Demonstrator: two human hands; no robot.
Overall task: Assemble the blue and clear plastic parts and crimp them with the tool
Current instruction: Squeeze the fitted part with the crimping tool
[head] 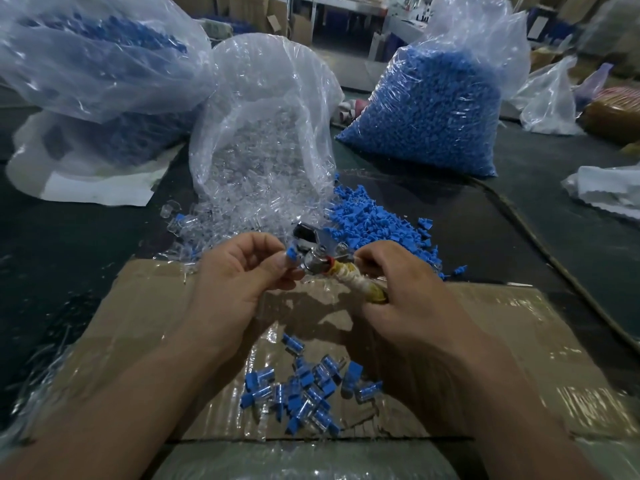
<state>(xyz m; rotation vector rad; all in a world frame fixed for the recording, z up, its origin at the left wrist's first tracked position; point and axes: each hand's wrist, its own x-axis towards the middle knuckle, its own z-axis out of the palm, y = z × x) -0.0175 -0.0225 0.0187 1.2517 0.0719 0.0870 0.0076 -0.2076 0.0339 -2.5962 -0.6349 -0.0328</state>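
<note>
1. Left hand [239, 275]: thumb and forefinger pinch a small blue part [291, 252]. The other fingers are loosely curled.
2. The part is held right at the metal head of the tool [313, 263]. Can't tell if it's seated in the head or just touching it, or whether a clear piece is already on it.
3. Right hand [410, 292]: fingers [377, 252] are wrapped round the tool's handle, which is bound in yellowish-white tape.
4. Both hands are over a cardboard sheet [502, 341] with glossy film on it, lying on the dark desk [69, 271].
5. Assembled blue-and-clear pieces [304, 393] lie in a small heap on the cardboard, between the forearms.
6. Loose blue parts [374, 223] are piled on the desk just behind the tool.
7. Loose clear parts [194, 223] spill from an open clear-parts bag [256, 133] behind the left hand.
8. A full blue-parts bag [426, 112] stands back right, and another bag [97, 64] holding blue stock is back left.
</note>
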